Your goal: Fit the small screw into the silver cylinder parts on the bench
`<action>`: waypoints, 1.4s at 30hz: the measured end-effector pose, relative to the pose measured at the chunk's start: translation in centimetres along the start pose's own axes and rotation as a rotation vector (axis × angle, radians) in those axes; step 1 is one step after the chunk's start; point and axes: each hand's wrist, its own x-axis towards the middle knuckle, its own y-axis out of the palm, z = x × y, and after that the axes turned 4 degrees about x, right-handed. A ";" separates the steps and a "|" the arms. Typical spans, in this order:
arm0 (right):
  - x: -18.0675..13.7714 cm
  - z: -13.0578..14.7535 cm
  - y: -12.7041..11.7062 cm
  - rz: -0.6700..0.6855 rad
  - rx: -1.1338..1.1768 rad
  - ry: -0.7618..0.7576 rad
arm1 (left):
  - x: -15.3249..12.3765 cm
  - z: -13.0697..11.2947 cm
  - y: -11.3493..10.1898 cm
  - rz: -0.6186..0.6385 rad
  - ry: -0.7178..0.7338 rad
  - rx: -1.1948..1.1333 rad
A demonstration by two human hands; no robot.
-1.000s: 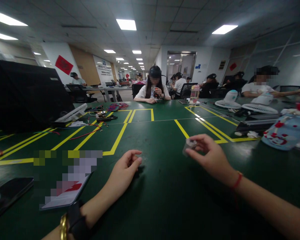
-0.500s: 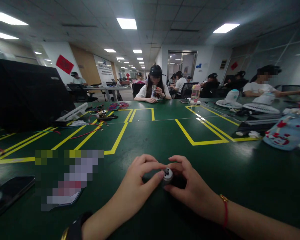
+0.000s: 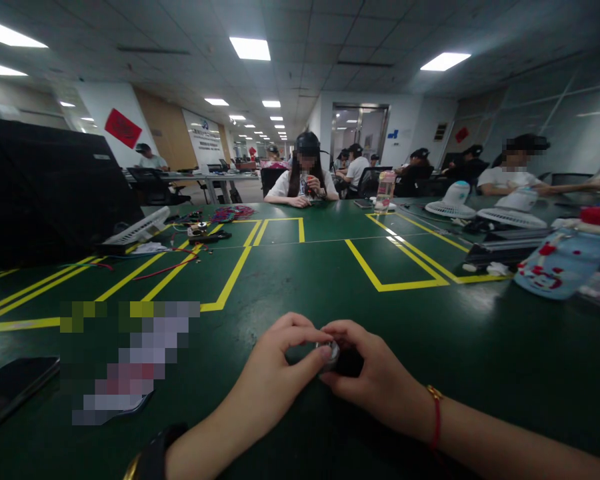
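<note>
A small silver metal cylinder [image 3: 333, 360], shaped like a small electric motor, stands upright on the green table between my hands. My left hand [image 3: 285, 363] has its thumb and index finger closed on the cylinder's top, hiding most of that end. From the right, my right hand [image 3: 370, 367] curls round the same cylinder, index finger by its top edge and thumb low near its side. Part of the cylinder's body is hidden by my fingers and in shadow.
A blurred-out flat item [image 3: 140, 367] and a dark phone [image 3: 17, 387] lie left. Wires and small parts [image 3: 197, 230] sit farther back. A blue bottle [image 3: 560, 263] and white fans [image 3: 453, 200] stand right. A person [image 3: 303, 177] sits opposite.
My right fingers have closed in on the cylinder, and my left thumb and index finger now cover more of its top. The whole view has shifted slightly.
</note>
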 end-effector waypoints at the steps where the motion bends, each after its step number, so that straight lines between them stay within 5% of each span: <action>1: 0.0 0.0 0.0 0.001 0.007 0.000 | 0.0 0.0 0.1 -0.016 -0.012 -0.011; 6: -0.2 0.1 -0.2 -0.075 -0.089 -0.008 | 0.1 1.1 -0.7 -0.124 -0.061 0.009; 11: 0.3 -0.5 -1.0 -0.322 0.017 0.104 | -0.3 2.6 -0.7 0.062 0.047 0.306; 17: 3.1 -4.4 -7.2 -0.612 0.041 0.140 | -0.5 2.4 -0.6 0.152 0.036 0.379; 21: 3.3 -8.4 -14.9 -0.855 -0.414 0.288 | 0.2 3.2 -2.0 -0.001 -0.065 0.204; 25: 1.5 -11.0 -20.7 -0.985 -0.600 0.413 | 1.1 5.1 -3.8 -0.242 -0.201 0.119; 29: 0.2 -11.5 -22.3 -1.012 -0.702 0.489 | 1.5 6.1 -4.2 -0.287 -0.285 0.099; 32: 1.0 -10.2 -20.4 -1.074 -0.815 0.448 | 1.4 6.1 -3.9 -0.289 -0.265 0.114; 35: 2.2 -7.1 -15.4 -0.842 -0.882 0.178 | 1.4 5.9 -3.6 -0.294 -0.252 0.125; 39: 2.2 -2.3 -6.1 -0.004 -0.555 -0.068 | 1.3 5.9 -3.6 -0.271 -0.245 0.139; 42: 1.3 -0.3 -1.5 0.202 -0.441 -0.088 | 1.4 5.9 -3.7 -0.249 -0.233 0.151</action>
